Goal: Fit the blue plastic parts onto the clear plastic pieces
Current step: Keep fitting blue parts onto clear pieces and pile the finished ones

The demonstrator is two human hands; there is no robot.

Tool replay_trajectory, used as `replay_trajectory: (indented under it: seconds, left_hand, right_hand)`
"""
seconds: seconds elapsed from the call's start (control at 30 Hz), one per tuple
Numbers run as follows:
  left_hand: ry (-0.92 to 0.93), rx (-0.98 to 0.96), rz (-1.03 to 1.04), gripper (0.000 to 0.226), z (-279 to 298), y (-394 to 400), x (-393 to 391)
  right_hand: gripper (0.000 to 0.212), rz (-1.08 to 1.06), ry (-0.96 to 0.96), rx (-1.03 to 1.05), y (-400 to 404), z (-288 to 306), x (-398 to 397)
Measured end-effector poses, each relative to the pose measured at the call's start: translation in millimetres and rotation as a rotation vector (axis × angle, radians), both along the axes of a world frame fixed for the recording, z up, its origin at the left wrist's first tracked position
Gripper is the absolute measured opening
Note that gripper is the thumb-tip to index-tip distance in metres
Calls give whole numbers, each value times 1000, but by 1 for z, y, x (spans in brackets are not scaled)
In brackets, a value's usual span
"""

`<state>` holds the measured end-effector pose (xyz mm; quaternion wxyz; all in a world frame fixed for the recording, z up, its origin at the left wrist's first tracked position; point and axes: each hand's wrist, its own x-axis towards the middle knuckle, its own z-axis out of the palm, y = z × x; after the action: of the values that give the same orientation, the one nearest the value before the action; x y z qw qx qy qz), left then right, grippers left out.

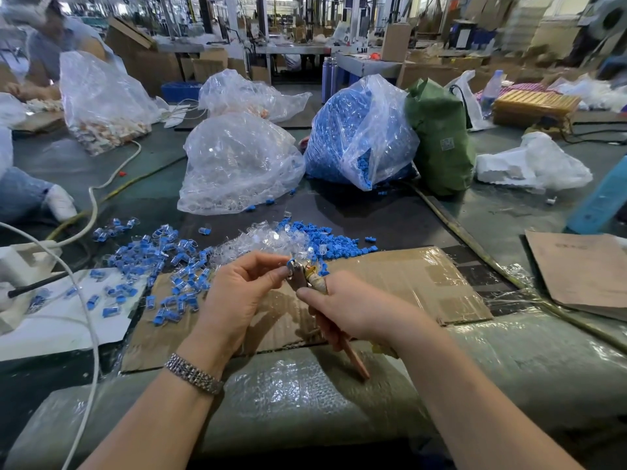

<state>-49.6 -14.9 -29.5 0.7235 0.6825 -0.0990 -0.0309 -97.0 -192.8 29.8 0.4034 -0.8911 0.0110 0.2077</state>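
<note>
Left hand [242, 286] — at the centre of the view, fingers curled, grip pinched on a small blue plastic part [291, 265] between thumb and fingertips. A metal link bracelet [194, 373] sat on that wrist.

Right hand [353, 308] — just at 3 o'clock of the left, grip wrapped round a pair of pliers [307, 279] with worn, taped handles; one handle [354, 359] stuck out below the palm toward 6 o'clock. The pliers' nose met the blue part held by the left hand. Whether a clear piece sat in the nose could not be told.

Cardboard sheet [400, 283] — flat on the surface [509, 212], under both hands, partly film-wrapped.

Pile of loose clear plastic pieces [263, 239] — at 12 o'clock of the hands, on the far edge of the cardboard.

Pile of loose blue parts [325, 239] — touching the clear pile on its 3 o'clock side.

Assembled blue-and-clear pieces [163, 262] — scattered at 9 to 10 o'clock of the hands, some on a white sheet [57, 320].

Bag of clear pieces [237, 164] — at 12 o'clock, well beyond the piles.

Bag of blue parts [353, 134] — beside it at 1 o'clock, a green bag [441, 137] touching its far side.

White cable [91, 300] — running along the 9 o'clock edge.

Another person [51, 39] — at 10 o'clock, far off, blurred.
</note>
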Motion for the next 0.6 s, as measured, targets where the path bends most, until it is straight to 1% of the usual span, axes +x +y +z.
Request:
replay_trajectory:
  seconds: [0.2,0.27,0.3,0.33,0.4,0.43,0.47,0.53,0.6]
  left_hand:
    - [-50,22,24,16,1,0,1]
    - [-114,83,135,15,0,3,2]
    - [-159,165,237,16,-1,5,3]
    - [-196,269,349,17,-1,8,4]
    - [-227,474,534,14,-2,11,6]
    - [-235,563,598,14,-3,11,8]
    - [-244,646,650,14,-4,12,9]
    - [-274,793,709,14,-6,12,9]
    - [-331,882,705,15,-9,10,9]
  right_hand:
    - [43,8,-2,51,-7,1,2]
    - [40,-25,-39,27,-19,1,6]
    - [39,-73,-75,-6,-26,0,9]
    - [36,-135,-128,-81,-35,-1,12]
    - [34,-242,-244,-353,-53,-9,19]
    - [34,-280,-272,-488,-60,-14,22]
    - [37,-307,-276,-590,-66,-20,25]
    - [46,-332,-242,-726,-73,-32,28]
    - [56,-349,-227,-840,-73,-40,28]
